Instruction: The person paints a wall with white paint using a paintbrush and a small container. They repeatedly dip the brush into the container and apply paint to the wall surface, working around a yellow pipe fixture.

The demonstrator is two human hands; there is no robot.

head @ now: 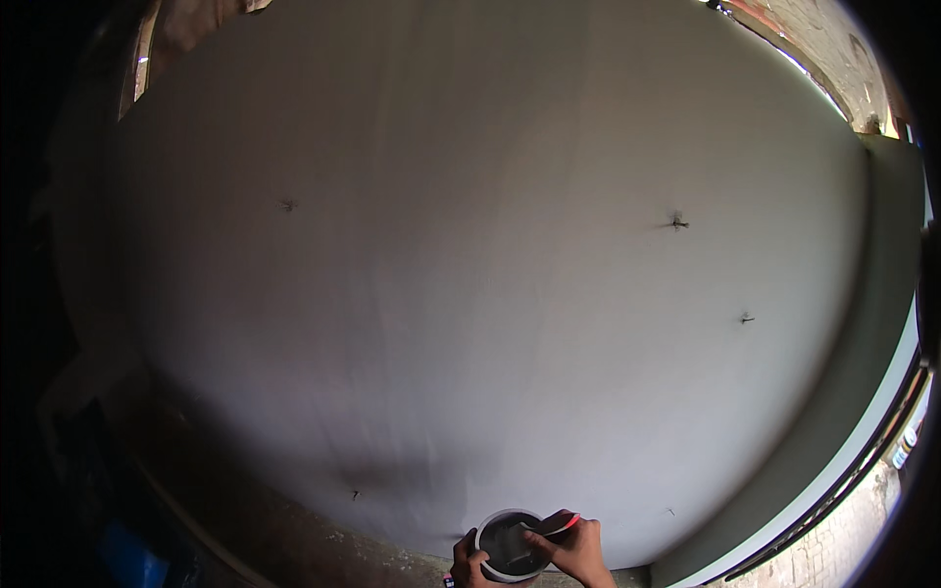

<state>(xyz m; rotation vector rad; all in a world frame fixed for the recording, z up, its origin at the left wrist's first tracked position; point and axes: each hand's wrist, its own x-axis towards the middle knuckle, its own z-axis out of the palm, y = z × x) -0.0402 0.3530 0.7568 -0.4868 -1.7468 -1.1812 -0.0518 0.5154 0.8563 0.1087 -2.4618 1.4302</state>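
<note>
At the bottom of the view, my left hand [469, 563] grips the side of a round tub [479, 542] with a pale rim and dark inside. My right hand [577, 553] holds a tool with a red and dark handle [560, 524] over the tub's right side. The tool's flat end reaches into the tub; its exact kind is hard to tell, and so are the tub's contents. Behind both hands rises a large, smooth grey wall [485, 294].
Dark fixings or wires stick out of the wall at right [678, 222], lower right [746, 319] and lower left [356, 495]. A wall edge [831, 441] curves along the right. A blue object [132, 555] lies lower left; paving [823, 551] shows lower right.
</note>
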